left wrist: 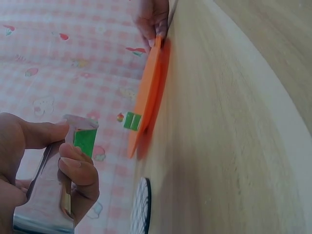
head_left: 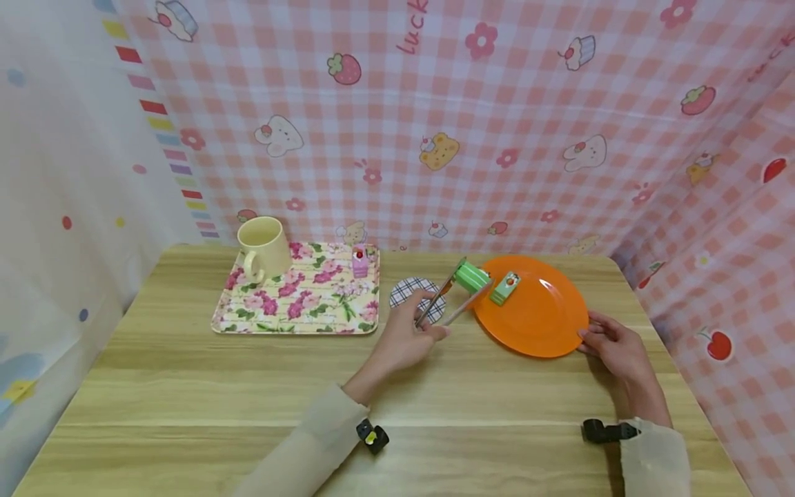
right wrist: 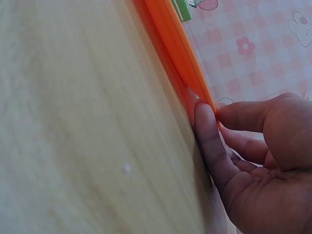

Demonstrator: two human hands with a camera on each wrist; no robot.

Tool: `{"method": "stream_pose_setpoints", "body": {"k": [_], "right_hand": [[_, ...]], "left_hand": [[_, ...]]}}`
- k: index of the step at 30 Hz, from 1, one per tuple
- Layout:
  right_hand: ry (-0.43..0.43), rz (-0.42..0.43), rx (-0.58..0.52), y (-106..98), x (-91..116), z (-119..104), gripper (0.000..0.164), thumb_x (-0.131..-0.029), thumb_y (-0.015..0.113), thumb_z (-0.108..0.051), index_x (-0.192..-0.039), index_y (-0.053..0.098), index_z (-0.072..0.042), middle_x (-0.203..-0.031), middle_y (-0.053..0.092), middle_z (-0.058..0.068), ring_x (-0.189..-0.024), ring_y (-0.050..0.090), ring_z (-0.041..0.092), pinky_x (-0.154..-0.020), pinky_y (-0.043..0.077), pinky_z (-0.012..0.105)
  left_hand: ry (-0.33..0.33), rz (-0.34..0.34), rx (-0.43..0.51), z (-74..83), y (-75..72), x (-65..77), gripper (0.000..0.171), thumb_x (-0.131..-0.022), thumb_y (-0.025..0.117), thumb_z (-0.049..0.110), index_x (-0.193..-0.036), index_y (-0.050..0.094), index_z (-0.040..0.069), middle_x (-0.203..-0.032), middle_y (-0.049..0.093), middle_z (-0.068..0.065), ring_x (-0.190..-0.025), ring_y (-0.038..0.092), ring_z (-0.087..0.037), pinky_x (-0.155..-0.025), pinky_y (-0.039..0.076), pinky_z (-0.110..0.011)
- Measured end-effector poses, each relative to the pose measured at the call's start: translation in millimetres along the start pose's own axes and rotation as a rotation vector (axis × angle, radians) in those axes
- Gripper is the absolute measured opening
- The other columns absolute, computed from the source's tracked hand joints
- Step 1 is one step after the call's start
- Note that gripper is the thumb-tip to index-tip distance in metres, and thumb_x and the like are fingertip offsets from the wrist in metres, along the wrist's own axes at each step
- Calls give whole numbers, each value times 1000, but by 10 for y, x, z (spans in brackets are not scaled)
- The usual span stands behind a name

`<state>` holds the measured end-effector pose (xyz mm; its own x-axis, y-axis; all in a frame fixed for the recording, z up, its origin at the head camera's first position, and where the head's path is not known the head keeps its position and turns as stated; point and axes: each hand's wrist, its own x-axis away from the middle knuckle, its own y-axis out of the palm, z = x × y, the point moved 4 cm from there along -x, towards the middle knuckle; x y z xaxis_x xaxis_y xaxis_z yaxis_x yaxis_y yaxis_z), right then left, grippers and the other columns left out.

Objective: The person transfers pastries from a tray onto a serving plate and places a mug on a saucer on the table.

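Gripped silver tongs (head_left: 468,302) in the left hand (head_left: 406,338), with thumb and fingers pressed in on opposite arms. Held a green striped block (head_left: 473,277) between the tong tips, raised off the tabletop (head_left: 472,414) and close to the left rim of the orange plate (head_left: 540,317). Pinched that plate at its right rim, on the side toward the near edge, with the right hand (head_left: 621,352), thumb over the rim and fingertips beneath. Had the plate toward the far right corner of the tabletop, and on it, just inside the left rim, a second green block (head_left: 502,293) with a round orange-red piece on its upper side. Saw, under and beside the left hand, a round checked coaster (head_left: 406,290), partly covered, between the plate and a flowered tray (head_left: 261,324). Found the tray near the far left corner of the tabletop, with a pale yellow mug (head_left: 267,245) toward its own far left corner and a pink block (head_left: 360,266) near its far right corner. Wore a black device (head_left: 373,437) at the left wrist and another (head_left: 605,431) at the right.
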<state>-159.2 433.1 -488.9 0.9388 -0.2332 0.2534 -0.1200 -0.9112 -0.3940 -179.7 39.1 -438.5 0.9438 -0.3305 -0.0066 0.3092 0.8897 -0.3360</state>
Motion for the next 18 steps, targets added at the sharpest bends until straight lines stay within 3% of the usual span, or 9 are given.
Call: {"method": "stream_pose_setpoints", "body": {"k": [18], "right_hand": [[-12,-9,-5,1,12,-8,64,-104,60,-17,-157,31,3,-99,60,-16,-83,68,-3,-79,60,20]], "left_hand": [[-2,-35,-4,100,286,-123,52,-88,80,15,-134,56,18,-75,60,-3,-60,51,-14,-54,41,-24]]}}
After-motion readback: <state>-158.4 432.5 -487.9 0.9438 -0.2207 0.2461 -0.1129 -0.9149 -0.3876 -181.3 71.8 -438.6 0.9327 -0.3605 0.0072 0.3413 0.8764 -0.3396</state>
